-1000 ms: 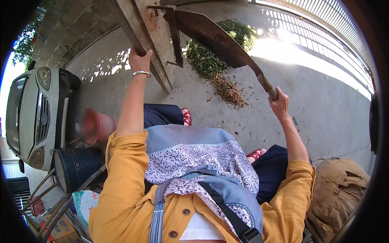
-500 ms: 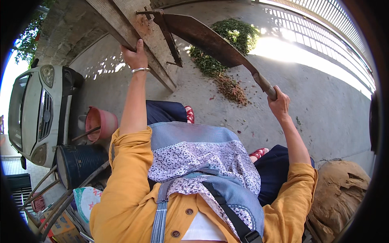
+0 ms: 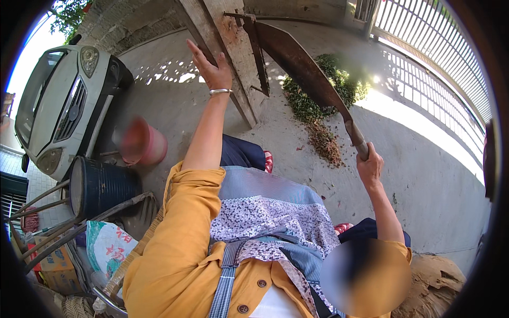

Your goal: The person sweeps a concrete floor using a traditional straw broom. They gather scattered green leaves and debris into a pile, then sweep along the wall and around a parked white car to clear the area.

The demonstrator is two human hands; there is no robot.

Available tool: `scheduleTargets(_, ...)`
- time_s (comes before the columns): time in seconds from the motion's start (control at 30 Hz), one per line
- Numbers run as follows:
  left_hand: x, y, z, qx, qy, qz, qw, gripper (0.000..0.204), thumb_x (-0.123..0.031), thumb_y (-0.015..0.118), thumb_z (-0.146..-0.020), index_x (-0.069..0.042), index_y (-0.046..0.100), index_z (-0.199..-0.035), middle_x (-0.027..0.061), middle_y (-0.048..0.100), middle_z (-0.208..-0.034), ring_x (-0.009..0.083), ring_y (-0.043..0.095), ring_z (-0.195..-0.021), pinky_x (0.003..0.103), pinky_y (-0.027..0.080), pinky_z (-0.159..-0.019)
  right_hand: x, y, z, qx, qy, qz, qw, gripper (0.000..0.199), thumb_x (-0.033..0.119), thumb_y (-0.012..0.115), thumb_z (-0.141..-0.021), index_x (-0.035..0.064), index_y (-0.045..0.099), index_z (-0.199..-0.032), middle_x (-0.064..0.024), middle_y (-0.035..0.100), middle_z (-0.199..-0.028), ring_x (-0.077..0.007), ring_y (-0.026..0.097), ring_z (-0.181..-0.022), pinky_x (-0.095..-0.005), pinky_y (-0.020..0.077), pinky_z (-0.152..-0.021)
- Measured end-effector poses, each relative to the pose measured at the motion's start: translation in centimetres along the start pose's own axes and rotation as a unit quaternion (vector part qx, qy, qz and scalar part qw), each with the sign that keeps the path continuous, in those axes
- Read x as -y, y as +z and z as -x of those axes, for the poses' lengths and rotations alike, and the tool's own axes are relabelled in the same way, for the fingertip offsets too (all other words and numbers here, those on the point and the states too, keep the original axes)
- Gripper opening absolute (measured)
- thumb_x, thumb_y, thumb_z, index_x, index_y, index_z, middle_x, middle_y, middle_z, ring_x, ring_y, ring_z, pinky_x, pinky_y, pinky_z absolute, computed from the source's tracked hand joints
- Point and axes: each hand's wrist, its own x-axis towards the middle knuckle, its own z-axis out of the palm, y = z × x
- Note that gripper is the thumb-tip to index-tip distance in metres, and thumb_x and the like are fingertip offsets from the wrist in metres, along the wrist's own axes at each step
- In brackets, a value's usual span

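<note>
Rusty, long curved chopper blade (image 3: 307,74), hinged on a weathered wooden beam (image 3: 225,50), is raised by its handle in the closed right hand (image 3: 369,167); open left hand (image 3: 212,66) hovers beside the beam, holding nothing. Blade looks heavy, stiff; best gripped at handle's end

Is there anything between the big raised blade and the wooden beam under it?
Nothing visible lies between the rusty blade and the wooden beam. The left hand is open beside the beam; the right hand grips the handle.
</note>
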Motion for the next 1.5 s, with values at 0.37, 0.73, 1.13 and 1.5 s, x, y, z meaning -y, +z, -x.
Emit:
scheduleTargets(0.37,3.3,-2.6,-7.0,-0.050,-0.069,-0.023,0.996,0.104,-0.039,0.074,-0.068,-0.003,0.009,-0.140,0.0224,0.039,-0.126,0.0333,0.043,-0.113,0.039,0.035,-0.096,5.1,0.7,-0.3,0.042,-0.013,0.011,0.999,0.023,0.011,0.061,-0.067,0.0103,0.050,-0.088,-0.0166,0.059,-0.066,-0.0367,0.058,-0.064,-0.0447,0.0436,-0.054)
scheduleTargets(0.73,5.1,-2.9,-22.3,-0.001,-0.080,0.142,0.987,0.059,-0.032,0.072,-0.073,0.003,0.050,-0.115,0.0117,0.057,-0.108,0.0201,0.054,-0.096,0.030,0.041,-0.086,7.0,7.9,-0.1,0.160,-0.038,-0.159,0.973,0.028,0.019,0.062,-0.077,0.0051,0.044,-0.092,-0.0170,0.057,-0.069,-0.0358,0.057,-0.064,-0.0440,0.0432,-0.055)
scheduleTargets(1.13,10.3,-2.2,-24.8,-0.032,-0.218,0.224,0.949,0.047,-0.028,0.065,-0.081,0.005,0.051,-0.111,0.0123,0.056,-0.113,0.0251,0.052,-0.105,0.037,0.039,-0.093,12.9,31.5,-4.1,0.205,-0.016,-0.404,0.891,0.038,-0.001,0.061,-0.073,0.0009,0.042,-0.105,-0.0227,0.050,-0.092,-0.0424,0.049,-0.087,-0.0465,0.0397,-0.073)
scheduleTargets(1.5,12.1,-4.9,-24.0,-0.079,-0.213,0.165,0.960,0.051,-0.027,0.065,-0.081,0.006,0.046,-0.115,0.0120,0.055,-0.112,0.0242,0.052,-0.102,0.038,0.039,-0.093,11.5,33.0,-8.2,0.275,-0.039,-0.366,0.888,0.033,0.000,0.061,-0.073,0.0008,0.044,-0.102,-0.0201,0.052,-0.091,-0.0385,0.050,-0.085,-0.0436,0.0408,-0.073)
